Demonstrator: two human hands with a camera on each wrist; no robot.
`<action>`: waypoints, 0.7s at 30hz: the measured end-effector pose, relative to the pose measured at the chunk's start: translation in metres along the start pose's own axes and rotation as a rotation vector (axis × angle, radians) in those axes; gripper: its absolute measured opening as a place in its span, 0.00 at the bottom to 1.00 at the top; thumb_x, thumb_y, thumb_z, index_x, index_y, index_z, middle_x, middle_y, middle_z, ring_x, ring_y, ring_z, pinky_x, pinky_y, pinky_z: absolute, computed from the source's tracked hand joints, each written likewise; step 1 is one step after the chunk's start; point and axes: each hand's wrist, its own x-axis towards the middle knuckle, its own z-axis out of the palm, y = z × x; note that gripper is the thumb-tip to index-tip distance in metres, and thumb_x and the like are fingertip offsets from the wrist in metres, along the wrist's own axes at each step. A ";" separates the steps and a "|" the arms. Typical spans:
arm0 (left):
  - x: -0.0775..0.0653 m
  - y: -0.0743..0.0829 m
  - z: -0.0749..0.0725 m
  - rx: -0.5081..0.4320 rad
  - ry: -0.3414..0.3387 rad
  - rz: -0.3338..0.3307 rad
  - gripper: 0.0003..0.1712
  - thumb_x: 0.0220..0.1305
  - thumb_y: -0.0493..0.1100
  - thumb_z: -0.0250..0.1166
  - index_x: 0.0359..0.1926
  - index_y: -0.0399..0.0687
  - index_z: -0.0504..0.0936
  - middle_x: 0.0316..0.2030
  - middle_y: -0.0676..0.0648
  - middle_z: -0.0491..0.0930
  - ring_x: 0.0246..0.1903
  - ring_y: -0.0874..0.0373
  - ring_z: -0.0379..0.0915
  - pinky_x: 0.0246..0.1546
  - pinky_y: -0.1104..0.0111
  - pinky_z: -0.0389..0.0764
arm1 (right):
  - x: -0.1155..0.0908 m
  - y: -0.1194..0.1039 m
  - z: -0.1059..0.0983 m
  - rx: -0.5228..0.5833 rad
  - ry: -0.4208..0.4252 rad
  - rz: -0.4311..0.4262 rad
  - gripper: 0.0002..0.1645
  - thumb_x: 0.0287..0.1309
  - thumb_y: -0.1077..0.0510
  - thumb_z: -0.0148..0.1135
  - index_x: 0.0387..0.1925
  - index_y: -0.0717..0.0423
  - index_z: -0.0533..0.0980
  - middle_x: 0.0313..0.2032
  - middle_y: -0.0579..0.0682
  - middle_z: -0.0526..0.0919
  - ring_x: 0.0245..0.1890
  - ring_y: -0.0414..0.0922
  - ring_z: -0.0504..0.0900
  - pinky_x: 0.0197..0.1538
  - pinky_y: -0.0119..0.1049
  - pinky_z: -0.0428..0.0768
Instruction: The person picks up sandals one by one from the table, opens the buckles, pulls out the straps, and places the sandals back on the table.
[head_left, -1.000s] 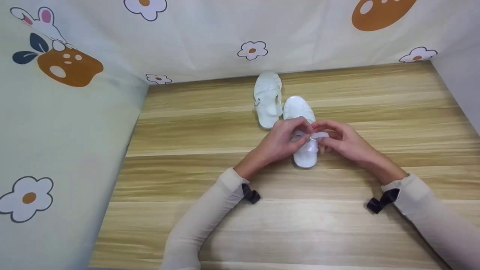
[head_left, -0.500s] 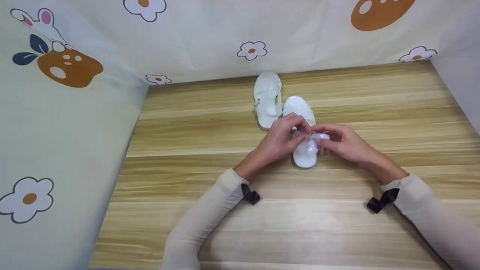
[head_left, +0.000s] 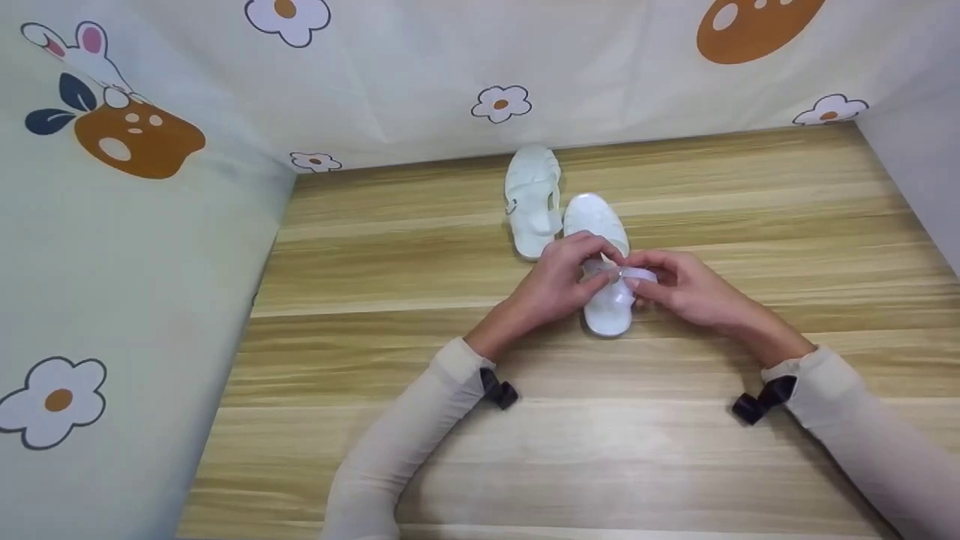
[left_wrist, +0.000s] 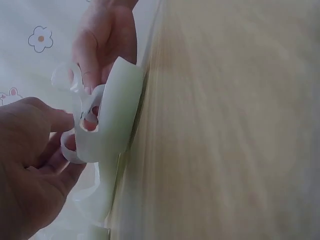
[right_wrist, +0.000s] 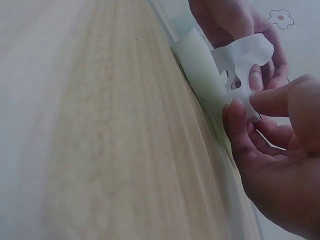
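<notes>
White, glossy plastic sandal with a rounded toe and ridged upper (head_left: 609,309) lies sole down on the tabletop, toe toward the wall, between the two hands. Its thin, milky-white plastic strap (head_left: 639,274) is lifted above the insole. Right hand (head_left: 690,289) pinches the strap, thumb against finger, narrow grip; right wrist view shows this pinch up close, plus a curled white loop (right_wrist: 260,47) beyond the fingertips that the head view mostly loses. Left hand (head_left: 561,276) also has a narrow grip, curled fingers and thumb on the strap work at the opposite side; head view hides the exact contact under the knuckles, left wrist view shows a fingertip at the white plastic and a second small loop (left_wrist: 71,147) by the other fingers. Both wrist views give the thick, pale greenish-white sole (left_wrist: 120,107) from the side, height the head view flattens. Only the head view has the whole matching white plastic sandal (head_left: 532,202), back and to the left, toe also toward the wall, just beside the first; thin metallic buckle (head_left: 511,207) on its left edge. Head view alone gives both beige sleeves (head_left: 405,427) with black wrist devices (head_left: 499,390), over a light-brown wood-grain tabletop (head_left: 375,300). Pale wall covering with white flower prints (head_left: 420,90) shows in all three views.
</notes>
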 end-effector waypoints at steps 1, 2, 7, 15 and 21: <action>0.000 0.000 0.000 0.000 -0.016 -0.009 0.08 0.72 0.37 0.71 0.50 0.45 0.89 0.48 0.48 0.90 0.51 0.59 0.83 0.56 0.72 0.81 | 0.000 0.000 0.000 0.004 -0.002 0.001 0.22 0.77 0.60 0.64 0.65 0.67 0.77 0.58 0.59 0.84 0.48 0.37 0.88 0.47 0.31 0.89; 0.000 0.000 0.000 0.003 -0.029 -0.018 0.08 0.72 0.37 0.71 0.51 0.45 0.89 0.48 0.48 0.90 0.52 0.59 0.83 0.58 0.73 0.81 | 0.000 0.000 0.000 0.007 -0.004 0.001 0.22 0.77 0.59 0.64 0.65 0.67 0.77 0.58 0.59 0.84 0.48 0.37 0.88 0.48 0.31 0.89; 0.000 0.000 0.001 0.016 -0.042 -0.028 0.08 0.72 0.36 0.71 0.50 0.45 0.90 0.47 0.48 0.90 0.51 0.59 0.83 0.58 0.75 0.79 | 0.000 -0.001 -0.001 0.030 -0.002 0.027 0.24 0.77 0.57 0.66 0.65 0.67 0.77 0.59 0.59 0.84 0.53 0.37 0.88 0.52 0.30 0.88; 0.000 -0.001 0.003 0.033 -0.013 -0.016 0.05 0.72 0.36 0.71 0.47 0.45 0.89 0.44 0.49 0.90 0.49 0.60 0.83 0.56 0.75 0.78 | -0.002 0.001 -0.005 0.052 -0.024 -0.021 0.25 0.77 0.65 0.61 0.68 0.75 0.72 0.59 0.56 0.85 0.55 0.35 0.87 0.54 0.29 0.88; 0.001 -0.001 0.003 0.046 -0.009 -0.027 0.08 0.72 0.36 0.71 0.49 0.46 0.89 0.46 0.50 0.90 0.50 0.60 0.83 0.57 0.74 0.78 | -0.002 0.001 -0.005 0.065 -0.035 -0.018 0.23 0.76 0.66 0.61 0.67 0.74 0.74 0.57 0.58 0.84 0.53 0.36 0.88 0.55 0.31 0.89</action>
